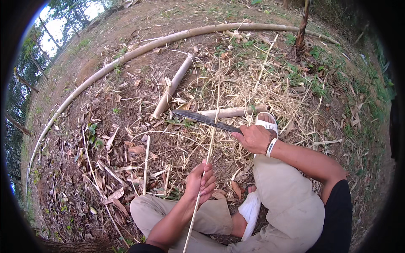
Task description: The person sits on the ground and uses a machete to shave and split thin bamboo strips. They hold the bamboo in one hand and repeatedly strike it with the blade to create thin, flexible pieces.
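Left hand [201, 181] is closed around a thin bamboo strip [212, 135], gripping low, above the knee. Right hand [253, 138] is wrapped tight on the handle of a long dark knife [202, 118]; the blade lies across the strip higher up, touching it. The strip looks light, springy and whippy (edges probably sharp, surface slick), so it is best held close to the blade to stop flex. Shavings [236, 84] and a short bamboo pole [173, 86] lie on the ground beyond.

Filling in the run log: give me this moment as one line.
left hand: grips bamboo strip | right hand: holds long knife, blade against strip | seated on ground, shavings around
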